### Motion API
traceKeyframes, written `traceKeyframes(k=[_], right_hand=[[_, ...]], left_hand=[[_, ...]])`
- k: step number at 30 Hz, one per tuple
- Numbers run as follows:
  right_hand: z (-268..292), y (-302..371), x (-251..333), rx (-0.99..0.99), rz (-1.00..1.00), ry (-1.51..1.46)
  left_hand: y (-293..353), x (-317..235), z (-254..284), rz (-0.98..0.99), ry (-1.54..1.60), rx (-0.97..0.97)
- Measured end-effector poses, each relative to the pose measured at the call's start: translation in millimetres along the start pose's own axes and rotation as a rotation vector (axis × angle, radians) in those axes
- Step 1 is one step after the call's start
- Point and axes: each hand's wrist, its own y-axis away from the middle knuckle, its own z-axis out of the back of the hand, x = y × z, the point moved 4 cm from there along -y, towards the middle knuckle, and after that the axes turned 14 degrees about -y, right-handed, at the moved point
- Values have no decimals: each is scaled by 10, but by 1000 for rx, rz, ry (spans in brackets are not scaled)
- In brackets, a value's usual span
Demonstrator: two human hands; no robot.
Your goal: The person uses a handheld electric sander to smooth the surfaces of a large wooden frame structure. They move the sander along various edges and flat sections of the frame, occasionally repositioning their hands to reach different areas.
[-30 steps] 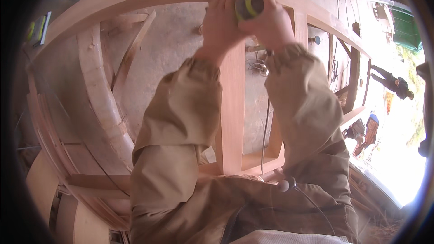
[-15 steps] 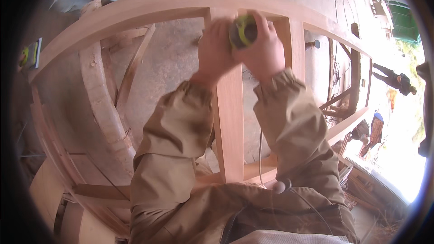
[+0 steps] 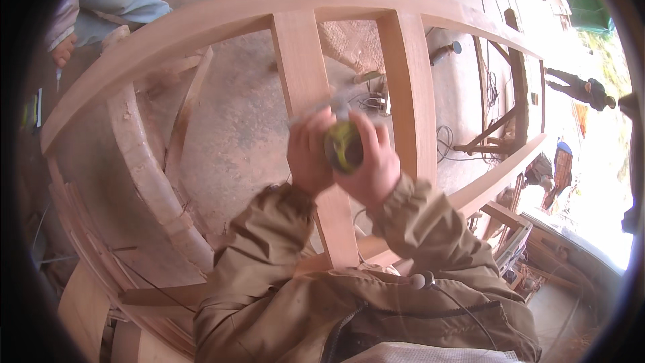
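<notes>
I have both hands on a sander [image 3: 344, 146], a rounded black and lime-green one, over the middle rail [image 3: 301, 67] of a pale wooden frame [image 3: 201, 23], in front of my chest. My left hand [image 3: 309, 154] is curled round its left side and my right hand [image 3: 376, 165] grips its right side, the rounded end facing me between them. It's blurred and my hands hide the underside, so I can't tell whether it touches the wood. I'd judge it compact but fairly weighty, with a hard, stiff shell that won't give when squeezed; if dusty, that shell could turn slippery. The body is the place to hold, a palm on each side, fingertips well away from the base. The rail looks stiff and not at all fragile, though its smooth face could mark if the tool tilted. The neighbouring rail [image 3: 410, 87] stands to the right, apart from my knuckles.
</notes>
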Motion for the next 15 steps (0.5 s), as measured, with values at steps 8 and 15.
traceKeyframes(k=[8,15], right_hand=[[198,1457,-158,164,-30,54],[-48,76,136,108,122,48]], left_hand=[[1371,-644,358,84,80,-29],[259,58,104,30,-15,-90]])
